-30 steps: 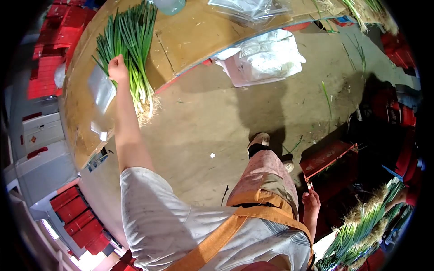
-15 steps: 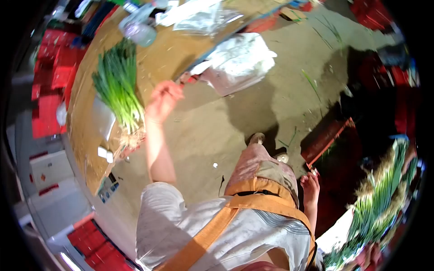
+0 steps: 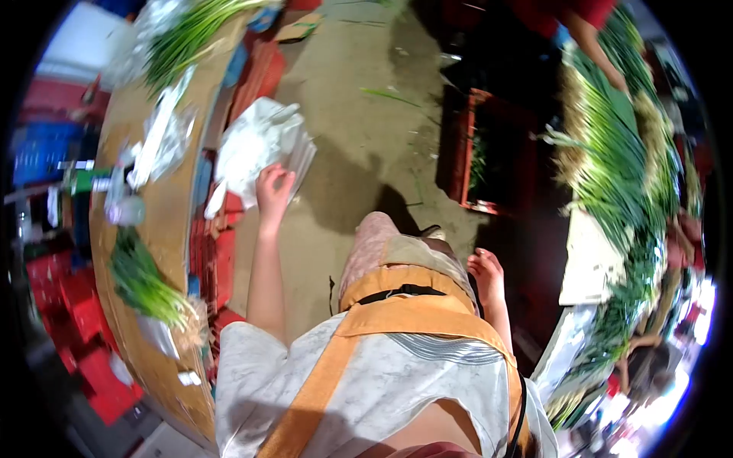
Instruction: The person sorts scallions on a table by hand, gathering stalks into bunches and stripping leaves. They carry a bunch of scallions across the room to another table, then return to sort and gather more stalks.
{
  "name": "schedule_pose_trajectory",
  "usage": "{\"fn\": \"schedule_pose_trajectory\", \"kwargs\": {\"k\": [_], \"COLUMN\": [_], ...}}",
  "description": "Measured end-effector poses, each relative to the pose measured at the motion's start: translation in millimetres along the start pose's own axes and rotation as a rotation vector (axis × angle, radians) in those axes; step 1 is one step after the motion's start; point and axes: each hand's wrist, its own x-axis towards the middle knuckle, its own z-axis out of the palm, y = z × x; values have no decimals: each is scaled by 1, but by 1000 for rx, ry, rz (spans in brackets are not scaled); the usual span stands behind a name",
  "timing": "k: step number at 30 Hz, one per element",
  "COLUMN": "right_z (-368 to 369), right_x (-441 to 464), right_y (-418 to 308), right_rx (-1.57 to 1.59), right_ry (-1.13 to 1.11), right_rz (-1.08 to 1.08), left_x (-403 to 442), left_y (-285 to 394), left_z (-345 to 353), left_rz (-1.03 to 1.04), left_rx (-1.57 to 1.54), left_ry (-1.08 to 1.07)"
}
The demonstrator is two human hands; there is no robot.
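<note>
The left hand (image 3: 272, 192) is raised with its fingers loosely bent and the thumb near them; nothing shows in its grasp. In this view it overlaps the near edge of the white plastic bags (image 3: 256, 145), which lie beside the bench (image 3: 164, 229); whether it touches them cannot be told. The right hand (image 3: 487, 273) is on the other side of the body, fingers half curled and apart, also with nothing visible in it.

Left of the left hand, on the near part of the bench, lies a bunch of green onions (image 3: 145, 282), leaves pointing far and left, roots toward the bench's right edge. A plastic sheet (image 3: 159, 336) shows beside its near side, and small white pieces (image 3: 188, 378) lie nearer still. Beyond the leaves stands a clear container (image 3: 126, 211); farther along are clear plastic bags (image 3: 175, 141) and a second bunch (image 3: 187, 34) at the far end.

Beyond the right hand, a red crate (image 3: 467, 164) sits on the floor (image 3: 343, 114). Farther right, a person's arm (image 3: 598, 55) reaches over a large pile of green onions (image 3: 611, 153).
</note>
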Motion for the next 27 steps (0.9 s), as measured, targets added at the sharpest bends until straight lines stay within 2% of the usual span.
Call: {"fn": "schedule_pose_trajectory", "kwargs": {"k": [3,6,9,12,15,20,27], "right_z": [-44,-96,-153,-198,-226,-249,-229], "right_x": [-1,-7,-13,-16,-11,7,30], "right_y": [-9,-24,-36,-54,-72,-93,-106], "right_rx": [77,142,194,256,265,354,424], "right_ry": [33,142,266,336,369,435,488], "right_rz": [-68,-127,-165,-199,-223,-265,-289], "left_x": [-1,-6,4,9,5,4,65], "left_y": [52,104,198,245,258,268,283], "left_z": [62,143,177,213,243,274,333], "left_rz": [84,44,112,91,64,194,342], "left_rx": [106,-93,72,-187,-137,-24,-55], "left_ry": [12,-84,-371,-449,-560,-640,-708]}}
